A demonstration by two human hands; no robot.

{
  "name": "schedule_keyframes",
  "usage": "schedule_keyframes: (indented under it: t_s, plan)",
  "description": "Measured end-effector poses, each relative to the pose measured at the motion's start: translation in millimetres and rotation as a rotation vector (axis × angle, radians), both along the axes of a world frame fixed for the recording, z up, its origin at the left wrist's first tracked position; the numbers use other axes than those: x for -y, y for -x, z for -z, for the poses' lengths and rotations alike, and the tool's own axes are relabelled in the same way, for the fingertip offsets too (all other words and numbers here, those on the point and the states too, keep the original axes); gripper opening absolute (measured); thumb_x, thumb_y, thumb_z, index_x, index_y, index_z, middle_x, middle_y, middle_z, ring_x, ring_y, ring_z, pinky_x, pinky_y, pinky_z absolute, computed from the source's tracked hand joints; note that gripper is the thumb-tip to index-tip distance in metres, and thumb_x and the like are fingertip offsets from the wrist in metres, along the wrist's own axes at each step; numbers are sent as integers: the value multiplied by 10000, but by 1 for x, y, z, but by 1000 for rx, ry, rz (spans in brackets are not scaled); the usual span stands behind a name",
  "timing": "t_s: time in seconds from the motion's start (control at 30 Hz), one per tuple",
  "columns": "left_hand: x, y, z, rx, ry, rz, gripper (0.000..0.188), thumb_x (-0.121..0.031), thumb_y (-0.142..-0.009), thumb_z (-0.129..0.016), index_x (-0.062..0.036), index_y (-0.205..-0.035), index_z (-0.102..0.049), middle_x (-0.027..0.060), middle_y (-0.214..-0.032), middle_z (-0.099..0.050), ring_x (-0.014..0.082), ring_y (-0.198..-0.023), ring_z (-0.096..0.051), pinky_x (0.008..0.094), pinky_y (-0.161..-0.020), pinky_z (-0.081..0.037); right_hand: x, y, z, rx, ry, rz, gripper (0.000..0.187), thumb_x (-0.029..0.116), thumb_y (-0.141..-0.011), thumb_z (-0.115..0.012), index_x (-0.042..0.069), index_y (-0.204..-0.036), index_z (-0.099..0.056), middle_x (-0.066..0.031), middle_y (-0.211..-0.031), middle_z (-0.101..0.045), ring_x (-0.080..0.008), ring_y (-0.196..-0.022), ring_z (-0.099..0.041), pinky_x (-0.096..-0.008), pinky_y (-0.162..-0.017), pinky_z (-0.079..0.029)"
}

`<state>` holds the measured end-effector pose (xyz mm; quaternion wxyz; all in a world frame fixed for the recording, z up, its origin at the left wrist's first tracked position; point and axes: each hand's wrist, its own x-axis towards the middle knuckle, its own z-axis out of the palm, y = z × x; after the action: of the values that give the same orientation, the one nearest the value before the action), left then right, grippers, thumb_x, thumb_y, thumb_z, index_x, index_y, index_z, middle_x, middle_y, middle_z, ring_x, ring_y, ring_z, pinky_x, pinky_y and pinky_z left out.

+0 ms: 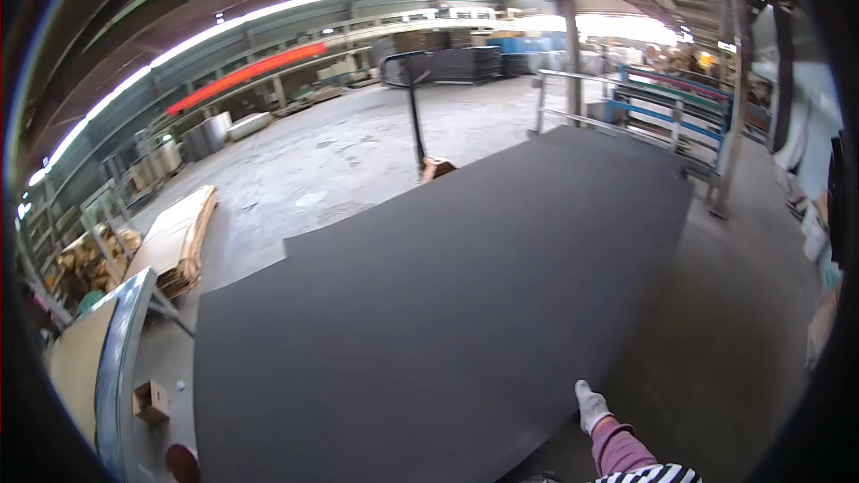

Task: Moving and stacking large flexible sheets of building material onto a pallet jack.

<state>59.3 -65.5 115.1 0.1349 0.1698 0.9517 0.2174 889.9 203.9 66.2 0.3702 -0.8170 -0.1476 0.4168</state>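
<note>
A large dark grey sheet (429, 304) spreads flat across the middle of the view, from the lower edge up to the metal frame at the far right. Its left outline has a step. My right hand (591, 407), in a whitish glove below a purple sleeve, is at the sheet's near right edge. The tip of the glove lies over the edge and the hand looks closed on it; the rest of the fingers are hidden. My left hand is out of view.
A blue-railed metal frame (671, 116) stands beyond the sheet, near a pillar (571, 45). A dark upright handle (414, 116) rises behind the sheet. To the left are stacked tan boards (174, 233), a metal-edged table (125, 340) and a small cardboard box (151, 402).
</note>
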Motion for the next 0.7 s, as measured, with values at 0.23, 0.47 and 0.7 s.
schedule_keyframes:
  t_s: [0.23,0.47,0.7]
  plan:
    - [-209,-178,-39,645,-688,306,301,-183,-900,-576,37,-1093,-645,76,-921,-657,170,-822,-644,292,-744,-551,-108,-4,9,-437,-417,373,701,496,-918,-584,19,-1409,-436,-145,-1465,-445,-359,-1301,-448,-567,-1095,-285]
    - [-295,-334,-15,951,-523,337,356,-264,-883,-637,25,-1088,-604,107,-909,-645,209,-767,-647,350,-539,-579,-137,83,-2,-375,-203,206,631,409,-932,-606,65,-1434,-437,-120,-1552,-325,-379,-1343,-402,-620,-1025,-345]
    - [-308,-326,80,740,-454,375,601,-408,-834,-638,72,-1194,-598,199,-1091,-677,281,-990,-652,357,-891,-497,-138,53,19,-105,-60,-42,475,507,-950,-512,40,-898,-587,-91,-602,-564,-226,-422,-511,-376,-396,-417]
